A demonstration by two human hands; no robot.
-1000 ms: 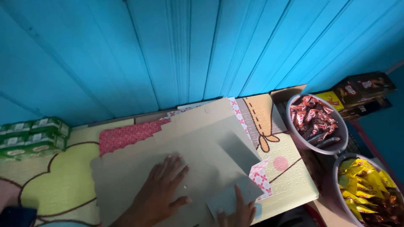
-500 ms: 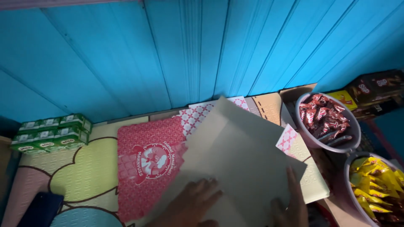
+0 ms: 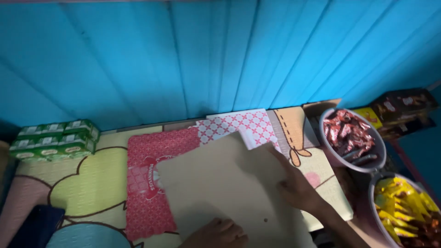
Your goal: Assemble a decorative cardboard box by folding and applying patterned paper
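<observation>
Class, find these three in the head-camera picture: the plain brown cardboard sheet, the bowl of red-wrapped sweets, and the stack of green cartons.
brown cardboard sheet (image 3: 220, 183), head view, bare middle of its face.
bowl of red-wrapped sweets (image 3: 331, 158), head view, its pale lower-left wall.
stack of green cartons (image 3: 53, 140), head view, top of the middle carton.

Cartoon-print table: red sheet, cardboard, green cartons.

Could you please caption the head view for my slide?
Both hands, left hand and right hand, press a tan cardboard sheet flat over red patterned sheets.
</observation>
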